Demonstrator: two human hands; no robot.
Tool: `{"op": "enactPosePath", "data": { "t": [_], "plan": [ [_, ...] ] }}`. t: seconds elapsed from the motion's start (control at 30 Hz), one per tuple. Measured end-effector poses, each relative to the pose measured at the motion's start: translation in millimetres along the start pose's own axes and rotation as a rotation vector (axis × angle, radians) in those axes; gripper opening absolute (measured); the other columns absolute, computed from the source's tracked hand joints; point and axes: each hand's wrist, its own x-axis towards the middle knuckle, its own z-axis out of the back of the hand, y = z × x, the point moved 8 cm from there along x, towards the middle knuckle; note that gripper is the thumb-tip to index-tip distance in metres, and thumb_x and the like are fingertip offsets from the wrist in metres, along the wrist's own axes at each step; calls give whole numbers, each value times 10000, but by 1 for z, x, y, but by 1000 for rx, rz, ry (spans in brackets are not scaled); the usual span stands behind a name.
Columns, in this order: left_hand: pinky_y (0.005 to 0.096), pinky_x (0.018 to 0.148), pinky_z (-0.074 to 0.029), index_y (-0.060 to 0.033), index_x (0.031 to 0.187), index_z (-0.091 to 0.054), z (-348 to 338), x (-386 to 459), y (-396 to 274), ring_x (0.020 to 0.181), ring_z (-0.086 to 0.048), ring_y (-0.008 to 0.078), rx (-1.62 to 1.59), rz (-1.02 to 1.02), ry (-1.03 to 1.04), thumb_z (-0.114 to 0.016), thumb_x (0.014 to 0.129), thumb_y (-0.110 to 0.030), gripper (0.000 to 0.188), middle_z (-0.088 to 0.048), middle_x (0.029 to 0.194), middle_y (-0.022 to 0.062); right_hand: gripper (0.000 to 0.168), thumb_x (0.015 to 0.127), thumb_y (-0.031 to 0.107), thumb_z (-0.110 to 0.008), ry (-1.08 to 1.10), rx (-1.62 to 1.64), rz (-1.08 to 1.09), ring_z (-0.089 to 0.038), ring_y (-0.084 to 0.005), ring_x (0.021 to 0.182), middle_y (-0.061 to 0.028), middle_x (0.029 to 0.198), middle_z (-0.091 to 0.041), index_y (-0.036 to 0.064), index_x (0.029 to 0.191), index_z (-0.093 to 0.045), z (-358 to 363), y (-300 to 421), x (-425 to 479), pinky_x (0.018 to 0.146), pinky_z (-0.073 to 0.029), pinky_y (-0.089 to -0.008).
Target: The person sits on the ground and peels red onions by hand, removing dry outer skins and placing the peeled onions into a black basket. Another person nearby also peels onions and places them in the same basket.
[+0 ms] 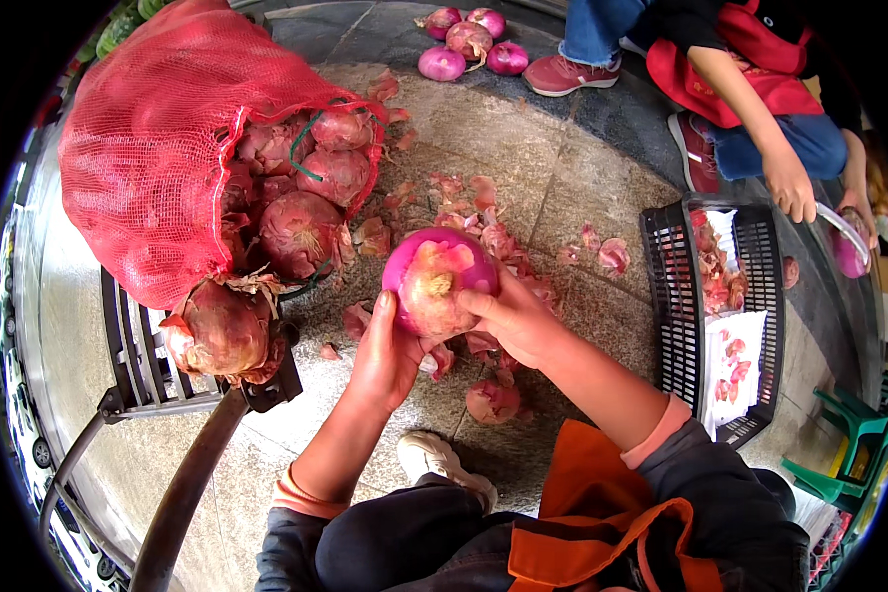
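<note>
Between my two hands is a large purple onion (439,281), its skin glossy at the upper side and pale tan around the root end. My left hand (387,359) supports it from the lower left, thumb up along its side. On the right, my right hand (514,318) grips it with the thumb pressed near the root end. Loose onion skins (499,237) lie on the floor behind and below it. A smaller onion (493,401) rests on the floor near my shoe. To the left, a red mesh sack (148,148) spills unpeeled onions (301,231) from its mouth.
A hand truck (192,473) carries the sack, with a large onion (226,329) on its edge. Several onions (470,41) sit on the floor ahead. At right stands a black plastic crate (670,296) holding skins. Beyond it, a person's hand (788,185) holds a curved tool beside an onion (847,244).
</note>
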Motion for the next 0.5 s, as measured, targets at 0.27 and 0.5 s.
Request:
{"op": "enactPosePath", "data": {
  "t": [0.27, 0.5],
  "plan": [
    [284, 785, -506, -24, 1303, -473, 20, -7, 3, 889, -646, 185, 292, 66, -16, -467, 987, -187, 356, -619, 1088, 105, 560, 966, 390, -492, -44, 459, -179, -465, -283, 1286, -104, 1413, -455, 116, 1430, -341, 30, -19, 0, 1022, -432, -485],
    [314, 807, -530, -1, 1193, -563, 61, -9, 21, 866, -642, 179, 303, 125, -159, -502, 971, -156, 278, -642, 973, 88, 575, 889, 398, -632, -342, 409, -276, -533, -282, 1197, -93, 1342, -508, 143, 1359, -421, 100, -33, 46, 873, -532, -483]
  ]
}}
